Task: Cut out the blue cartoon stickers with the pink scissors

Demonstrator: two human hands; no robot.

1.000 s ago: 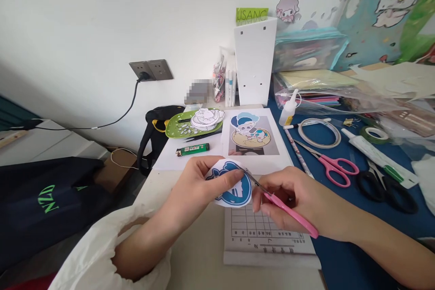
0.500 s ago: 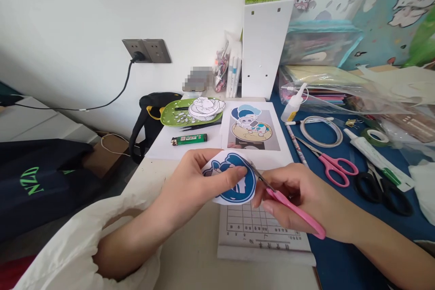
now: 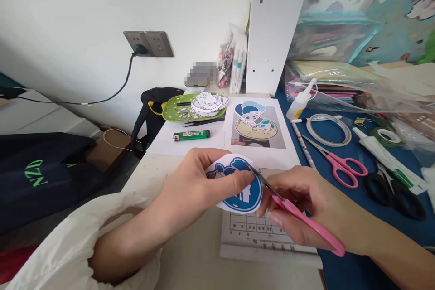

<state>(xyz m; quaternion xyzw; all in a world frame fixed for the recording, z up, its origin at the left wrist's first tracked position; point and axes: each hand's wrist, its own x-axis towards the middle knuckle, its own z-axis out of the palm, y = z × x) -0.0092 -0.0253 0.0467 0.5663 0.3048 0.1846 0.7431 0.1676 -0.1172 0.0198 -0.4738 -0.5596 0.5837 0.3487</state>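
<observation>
My left hand [image 3: 207,181] pinches a blue-and-white paper cutout [image 3: 239,197] between thumb and fingers, the thumb lying across its printed face. In my right hand [image 3: 302,204] is a pair of pink-handled scissors [image 3: 299,217], its handles around my fingers. The blades meet the upper right edge of the cutout, close to my left thumb tip. Below the cutout lies a printed sheet with a table grid [image 3: 251,231]. Behind it, a colour print of a cartoon figure [image 3: 256,127] rests on white paper.
A green lighter [image 3: 192,135] and a green tray [image 3: 170,111] with line-drawn cutouts lie at the back left. On the blue mat to the right are a second pair of pink scissors [image 3: 346,167], black scissors [image 3: 394,195], a tape roll [image 3: 346,133] and a glue bottle [image 3: 301,102].
The view has shifted slightly. Both hands, the cutout and the scissors sit a little further right and lower in the picture; the blades stay at the cutout's upper right edge.
</observation>
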